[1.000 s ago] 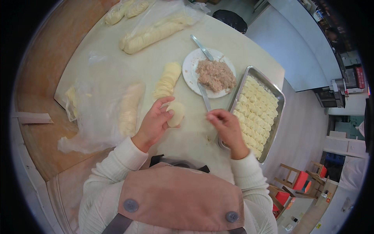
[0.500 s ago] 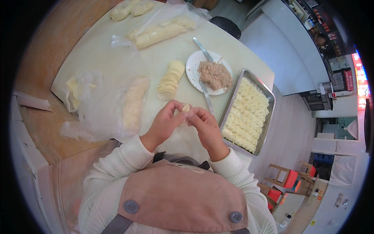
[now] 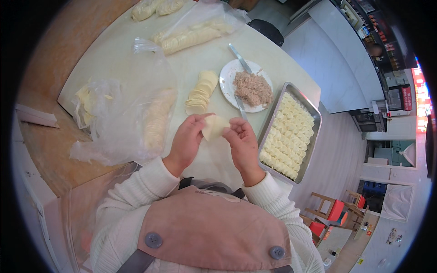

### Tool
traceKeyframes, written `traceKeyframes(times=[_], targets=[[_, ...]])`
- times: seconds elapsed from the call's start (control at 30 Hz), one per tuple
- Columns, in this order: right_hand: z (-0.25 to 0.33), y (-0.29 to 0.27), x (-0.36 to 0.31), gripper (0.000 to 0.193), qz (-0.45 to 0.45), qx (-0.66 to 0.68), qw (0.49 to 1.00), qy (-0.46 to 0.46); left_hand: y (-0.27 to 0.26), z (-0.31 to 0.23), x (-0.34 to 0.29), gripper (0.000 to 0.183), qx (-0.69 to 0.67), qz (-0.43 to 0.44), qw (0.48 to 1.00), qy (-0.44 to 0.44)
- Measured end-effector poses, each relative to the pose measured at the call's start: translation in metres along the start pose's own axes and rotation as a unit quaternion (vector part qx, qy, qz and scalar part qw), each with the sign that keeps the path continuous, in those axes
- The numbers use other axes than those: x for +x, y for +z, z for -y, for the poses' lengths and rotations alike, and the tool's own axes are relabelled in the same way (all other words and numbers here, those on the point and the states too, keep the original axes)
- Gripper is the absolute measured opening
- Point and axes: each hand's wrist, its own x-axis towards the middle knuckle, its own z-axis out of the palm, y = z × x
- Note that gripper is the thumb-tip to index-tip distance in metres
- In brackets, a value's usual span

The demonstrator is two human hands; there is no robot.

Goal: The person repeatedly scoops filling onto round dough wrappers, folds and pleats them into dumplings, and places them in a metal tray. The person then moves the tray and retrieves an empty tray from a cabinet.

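Between my hands is a thin, pale dumpling wrapper [image 3: 215, 128], spread roughly flat with no filling visible on it. My left hand [image 3: 185, 142] pinches its left edge, and my right hand [image 3: 243, 144] grips the right edge between thumb and fingers. Just beyond my left hand lies an overlapping row of round wrappers [image 3: 200, 93]. A white plate [image 3: 226, 77] farther off bears a mound of minced filling [image 3: 253, 88]. Two flat metal spreaders rest on it, one with its handle [image 3: 236, 52] pointing away, the other [image 3: 241, 108] pointing toward me.
To the right, a metal tray [image 3: 313, 139] holds rows of folded dumplings [image 3: 289, 136]. Clear plastic bags [image 3: 114, 132] with more wrappers cover the table's left side. Another bagged roll of wrappers [image 3: 193, 38] lies at the far side. Red-seated chairs [image 3: 336, 210] stand beyond the tray.
My hands have moved apart from a close pinch. The wrapper, bunched small between my fingertips before, now shows spread out between them.
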Motion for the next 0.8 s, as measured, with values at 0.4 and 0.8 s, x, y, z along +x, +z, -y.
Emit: traceKeyframes(times=[0.4,0.8], targets=[[-0.022,-0.071,0.034,0.041,-0.02,-0.689,0.687,-0.229,-0.025,0.004,0.026,0.029,0.243,0.007,0.969,-0.05],[-0.016,-0.088,0.059,0.04,-0.083,-0.694,0.71,-0.084,-0.019,0.052,0.09,0.033,-0.019,-0.072,0.978,-0.197]])
